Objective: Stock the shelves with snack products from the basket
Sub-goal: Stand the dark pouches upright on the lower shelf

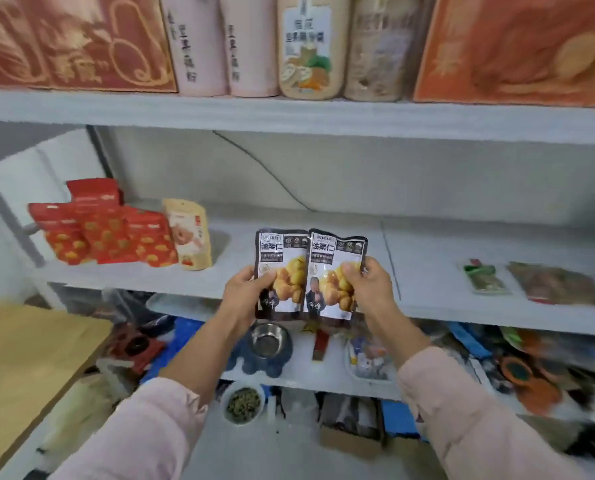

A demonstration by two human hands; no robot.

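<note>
I hold two dark snack packets with yellow chestnuts printed on them, side by side and upright in front of the middle shelf (pixel 323 233). My left hand (pixel 245 294) pinches the left packet (pixel 282 271) at its left edge. My right hand (pixel 370 285) pinches the right packet (pixel 334 273) at its right edge. The packets' inner edges touch or overlap slightly. Both hover over the shelf's front edge. No basket is in view.
Several red snack bags (pixel 105 233) and a beige pouch (pixel 190 233) stand at the shelf's left. Two flat packets, green (pixel 484 275) and brownish (pixel 559 284), lie at its right. Boxes and jars fill the top shelf. A steel bowl (pixel 267 337) sits on the cluttered lower shelf.
</note>
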